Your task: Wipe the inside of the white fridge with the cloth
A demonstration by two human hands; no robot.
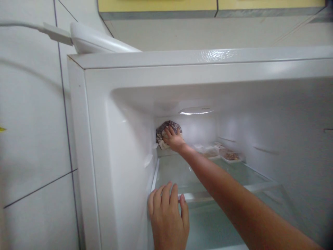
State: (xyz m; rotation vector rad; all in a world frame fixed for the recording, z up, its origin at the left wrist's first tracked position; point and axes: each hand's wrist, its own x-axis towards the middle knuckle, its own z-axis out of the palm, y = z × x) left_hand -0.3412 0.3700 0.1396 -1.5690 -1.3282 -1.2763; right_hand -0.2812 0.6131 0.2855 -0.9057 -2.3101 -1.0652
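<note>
Deep inside an open refrigerator (pixel 111 156), my right hand (pixel 174 140) presses a crumpled brown-and-cream patterned cloth (pixel 169 125) against the back left corner. The fingers of that hand are spread over the cloth, and the palm side is hidden. My left hand (pixel 168 213) is nearer, at the front left of the glass shelf (pixel 179 173). Its fingers are stretched out with the thumb apart, and nothing shows in it. Whether it touches the shelf's front edge I cannot tell.
Toward the back right of the shelf lie a clear plastic bag (pixel 206 150) and a tray of brownish food (pixel 231 156). A lamp cover (pixel 196 110) is on the ceiling. A lower glass level (pixel 208 222) shows below. A white device with a cable (pixel 96 39) rests on top.
</note>
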